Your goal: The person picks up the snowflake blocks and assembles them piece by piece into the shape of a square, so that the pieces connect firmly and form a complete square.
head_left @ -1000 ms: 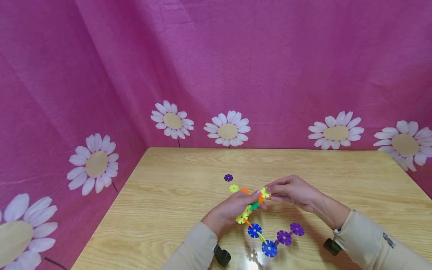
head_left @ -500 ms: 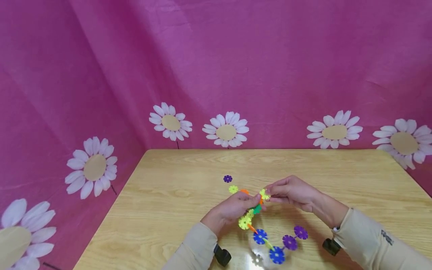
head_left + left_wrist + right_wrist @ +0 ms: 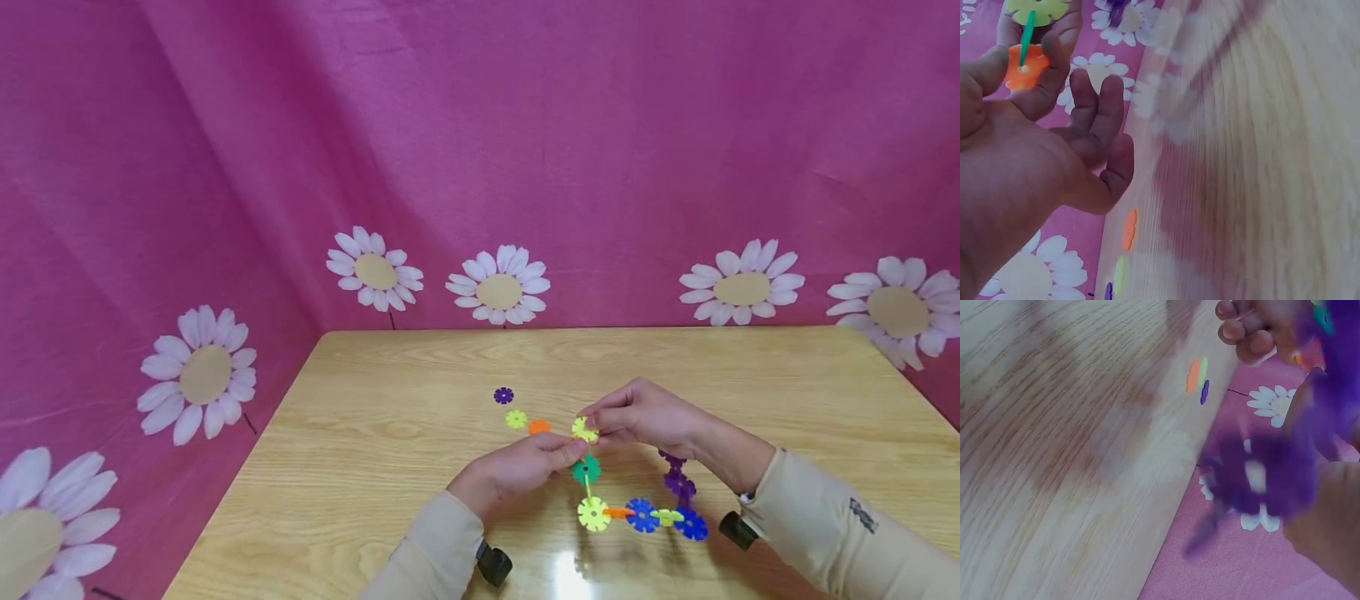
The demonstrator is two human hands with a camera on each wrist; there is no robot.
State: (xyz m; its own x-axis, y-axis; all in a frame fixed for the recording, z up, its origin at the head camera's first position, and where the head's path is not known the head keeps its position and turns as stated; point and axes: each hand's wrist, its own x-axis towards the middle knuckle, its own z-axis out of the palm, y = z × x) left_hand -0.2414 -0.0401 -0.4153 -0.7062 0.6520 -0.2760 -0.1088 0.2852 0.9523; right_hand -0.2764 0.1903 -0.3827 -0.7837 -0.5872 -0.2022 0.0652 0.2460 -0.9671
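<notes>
A chain of colourful notched interlocking discs hangs between the two hands. My left hand (image 3: 517, 468) pinches an orange disc (image 3: 1025, 70) of the chain between thumb and index finger, its other fingers loosely bent. My right hand (image 3: 656, 419) pinches the yellow disc (image 3: 585, 429) at the chain's upper end. Below runs a green disc (image 3: 587, 468), then another yellow disc (image 3: 593, 514). From there the chain goes right through a blue disc (image 3: 642, 515) and a second blue one (image 3: 691, 524), then up to purple discs (image 3: 679, 484) below the right hand, blurred close up in the right wrist view.
On the wooden table (image 3: 390, 450), beyond the left hand, lie a loose purple disc (image 3: 503, 395), a yellow one (image 3: 516, 419) and an orange one (image 3: 539, 427) in a row. A pink cloth (image 3: 600, 167) with printed daisies stands behind and left of the table.
The chain's lower part has swung to the right and straightened, its purple end rising towards the right hand. The green disc has turned its face forward. Both hands have moved only slightly.
</notes>
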